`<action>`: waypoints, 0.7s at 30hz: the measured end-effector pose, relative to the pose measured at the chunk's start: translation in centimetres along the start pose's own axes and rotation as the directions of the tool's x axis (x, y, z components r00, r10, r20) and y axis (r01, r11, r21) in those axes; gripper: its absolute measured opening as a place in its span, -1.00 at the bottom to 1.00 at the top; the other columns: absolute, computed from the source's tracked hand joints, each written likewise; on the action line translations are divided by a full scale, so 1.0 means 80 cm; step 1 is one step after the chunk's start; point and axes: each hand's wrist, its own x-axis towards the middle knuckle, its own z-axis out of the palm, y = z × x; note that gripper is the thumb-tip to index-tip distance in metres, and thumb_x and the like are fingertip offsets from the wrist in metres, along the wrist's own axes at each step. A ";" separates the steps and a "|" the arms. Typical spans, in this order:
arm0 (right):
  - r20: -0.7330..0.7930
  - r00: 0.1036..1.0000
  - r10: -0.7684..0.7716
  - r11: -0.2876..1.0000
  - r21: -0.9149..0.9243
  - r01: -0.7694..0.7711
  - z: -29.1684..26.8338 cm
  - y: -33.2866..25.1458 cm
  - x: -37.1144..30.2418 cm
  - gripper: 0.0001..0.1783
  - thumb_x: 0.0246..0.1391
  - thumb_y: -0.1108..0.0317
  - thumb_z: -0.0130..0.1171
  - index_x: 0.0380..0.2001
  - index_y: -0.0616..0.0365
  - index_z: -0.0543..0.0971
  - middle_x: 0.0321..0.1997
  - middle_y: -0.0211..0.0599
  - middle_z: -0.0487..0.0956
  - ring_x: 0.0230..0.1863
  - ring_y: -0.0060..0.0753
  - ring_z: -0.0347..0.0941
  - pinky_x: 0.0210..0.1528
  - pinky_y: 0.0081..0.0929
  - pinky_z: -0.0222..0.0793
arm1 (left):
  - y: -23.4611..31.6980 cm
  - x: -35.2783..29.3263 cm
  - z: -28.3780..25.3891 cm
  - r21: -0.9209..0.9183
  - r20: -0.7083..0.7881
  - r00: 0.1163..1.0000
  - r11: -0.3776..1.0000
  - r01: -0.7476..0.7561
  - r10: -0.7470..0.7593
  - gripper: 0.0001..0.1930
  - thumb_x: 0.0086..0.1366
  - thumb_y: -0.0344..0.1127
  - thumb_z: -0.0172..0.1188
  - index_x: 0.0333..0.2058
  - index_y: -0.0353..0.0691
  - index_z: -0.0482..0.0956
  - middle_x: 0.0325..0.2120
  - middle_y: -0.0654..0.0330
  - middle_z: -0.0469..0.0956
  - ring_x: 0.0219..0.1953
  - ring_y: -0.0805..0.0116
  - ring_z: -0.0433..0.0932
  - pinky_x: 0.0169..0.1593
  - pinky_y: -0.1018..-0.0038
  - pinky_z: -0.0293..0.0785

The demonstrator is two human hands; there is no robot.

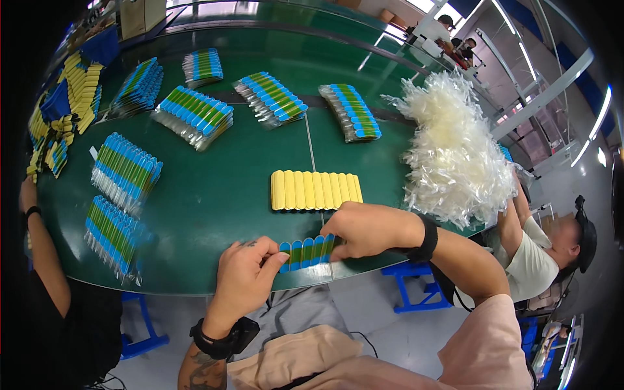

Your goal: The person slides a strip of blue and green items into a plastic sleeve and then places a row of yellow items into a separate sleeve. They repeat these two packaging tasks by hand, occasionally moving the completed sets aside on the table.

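One blue-and-green strip row [305,253] sat at the near edge of the green table [214,224], left end pinched by the left hand [246,273], right end apparently by the right hand [374,229], fingertips partly hidden.

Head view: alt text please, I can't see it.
A person's left hand and right hand hold a short row of blue-and-green strips near the edge of a green table. Just beyond lies a yellow row of strips, with blue-and-green bundles farther out and a large pale, translucent heap at right.
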 end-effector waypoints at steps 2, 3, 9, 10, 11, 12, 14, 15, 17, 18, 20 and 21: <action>-0.051 0.998 -0.023 0.999 -0.031 0.021 0.003 0.006 -0.002 -0.70 -0.01 0.23 0.43 -0.32 0.26 0.68 -0.48 0.03 0.63 -0.36 0.12 0.58 -0.30 -0.10 0.44 | 0.001 0.002 0.000 -0.035 0.008 0.999 0.999 0.038 -0.038 -0.83 0.29 -0.28 0.25 -0.44 -0.22 0.55 -0.66 0.17 0.51 -0.57 0.09 0.47 -0.30 0.27 0.32; -0.085 0.996 -0.025 0.999 -0.037 0.022 0.007 0.006 -0.004 -0.72 -0.01 0.25 0.43 -0.33 0.25 0.68 -0.48 0.02 0.63 -0.35 0.11 0.58 -0.29 -0.10 0.45 | 0.002 0.001 0.001 -0.067 0.021 0.996 0.994 0.083 -0.081 -0.83 0.29 -0.28 0.24 -0.44 -0.22 0.55 -0.66 0.17 0.52 -0.57 0.09 0.47 -0.30 0.27 0.32; -0.152 0.988 -0.038 0.999 -0.032 0.034 0.010 0.002 -0.010 -0.76 -0.02 0.28 0.42 -0.34 0.23 0.68 -0.51 0.00 0.62 -0.38 0.12 0.57 -0.30 -0.10 0.44 | -0.005 0.000 0.003 -0.102 -0.010 0.999 0.994 0.042 -0.043 -0.82 0.30 -0.27 0.24 -0.44 -0.22 0.55 -0.65 0.18 0.53 -0.57 0.10 0.47 -0.30 0.29 0.31; -0.143 0.989 -0.038 0.999 -0.044 0.032 0.009 0.001 -0.010 -0.76 -0.02 0.29 0.42 -0.35 0.23 0.68 -0.51 0.00 0.61 -0.39 0.12 0.57 -0.30 -0.10 0.44 | -0.004 0.000 0.002 -0.100 -0.012 0.999 0.994 0.034 -0.036 -0.82 0.30 -0.27 0.24 -0.44 -0.22 0.55 -0.65 0.18 0.53 -0.57 0.10 0.47 -0.30 0.29 0.31; -0.148 0.988 -0.038 0.998 -0.050 0.031 0.009 0.000 -0.011 -0.76 -0.02 0.29 0.42 -0.35 0.23 0.68 -0.51 0.00 0.61 -0.39 0.12 0.57 -0.30 -0.10 0.44 | -0.003 -0.001 0.001 -0.055 -0.008 1.000 0.998 0.024 -0.025 -0.82 0.30 -0.27 0.24 -0.44 -0.22 0.55 -0.66 0.18 0.53 -0.57 0.10 0.47 -0.30 0.28 0.31; -0.134 0.990 -0.053 0.997 -0.056 0.046 0.010 -0.001 -0.012 -0.76 -0.02 0.28 0.42 -0.35 0.23 0.68 -0.51 0.00 0.62 -0.39 0.12 0.56 -0.30 -0.10 0.44 | -0.002 -0.001 0.000 -0.010 -0.007 1.000 1.000 0.017 -0.017 -0.82 0.29 -0.26 0.24 -0.44 -0.21 0.55 -0.66 0.18 0.52 -0.57 0.10 0.47 -0.30 0.28 0.31; -0.102 0.993 -0.053 0.997 -0.059 0.047 0.010 -0.004 -0.014 -0.74 -0.02 0.27 0.42 -0.35 0.24 0.68 -0.51 0.01 0.61 -0.38 0.12 0.56 -0.30 -0.09 0.44 | 0.000 -0.001 0.001 -0.002 -0.003 1.000 1.000 0.015 -0.015 -0.82 0.29 -0.26 0.25 -0.43 -0.21 0.56 -0.67 0.18 0.51 -0.57 0.10 0.47 -0.29 0.28 0.31; -0.101 0.993 -0.058 0.997 -0.062 0.052 0.010 -0.007 -0.015 -0.74 -0.02 0.27 0.42 -0.35 0.24 0.68 -0.51 0.01 0.61 -0.38 0.12 0.56 -0.30 -0.09 0.44 | 0.001 -0.002 0.000 0.008 0.006 1.000 1.000 0.020 -0.020 -0.82 0.29 -0.25 0.25 -0.43 -0.21 0.56 -0.67 0.18 0.50 -0.57 0.09 0.47 -0.29 0.28 0.30; -0.057 0.998 -0.030 0.998 -0.049 0.027 0.010 -0.010 -0.016 -0.74 -0.01 0.27 0.42 -0.34 0.25 0.68 -0.51 0.02 0.61 -0.38 0.13 0.56 -0.29 -0.08 0.44 | 0.002 -0.004 0.001 -0.023 0.019 0.998 0.998 0.064 -0.063 -0.84 0.31 -0.29 0.23 -0.43 -0.20 0.55 -0.70 0.25 0.47 -0.61 0.28 0.41 -0.04 0.23 0.27; -0.045 0.999 -0.023 0.999 -0.028 0.021 0.008 -0.011 -0.016 -0.73 -0.01 0.28 0.42 -0.35 0.27 0.67 -0.49 0.02 0.62 -0.37 0.15 0.56 -0.28 -0.08 0.44 | 0.002 -0.004 0.000 -0.054 0.041 0.994 0.993 0.102 -0.100 -0.86 0.32 -0.33 0.21 -0.43 -0.19 0.54 -0.72 0.32 0.44 -0.64 0.47 0.35 0.21 0.18 0.23; -0.054 0.998 -0.041 0.999 -0.016 0.041 0.011 -0.003 -0.020 -0.74 -0.02 0.29 0.42 -0.35 0.28 0.66 -0.48 0.00 0.62 -0.36 0.14 0.56 -0.27 -0.09 0.44 | 0.007 -0.003 -0.003 -0.030 0.043 0.996 0.996 0.083 -0.082 -0.86 0.32 -0.34 0.22 -0.43 -0.21 0.53 -0.72 0.31 0.46 -0.64 0.46 0.36 0.14 0.24 0.27; -0.061 0.996 -0.061 0.998 -0.004 0.061 0.013 0.003 -0.021 -0.75 -0.02 0.30 0.41 -0.35 0.28 0.65 -0.47 -0.01 0.62 -0.36 0.14 0.56 -0.27 -0.09 0.44 | 0.008 -0.002 -0.003 -0.006 0.045 0.997 0.998 0.065 -0.065 -0.87 0.31 -0.35 0.22 -0.43 -0.22 0.53 -0.71 0.29 0.47 -0.64 0.45 0.36 0.08 0.30 0.31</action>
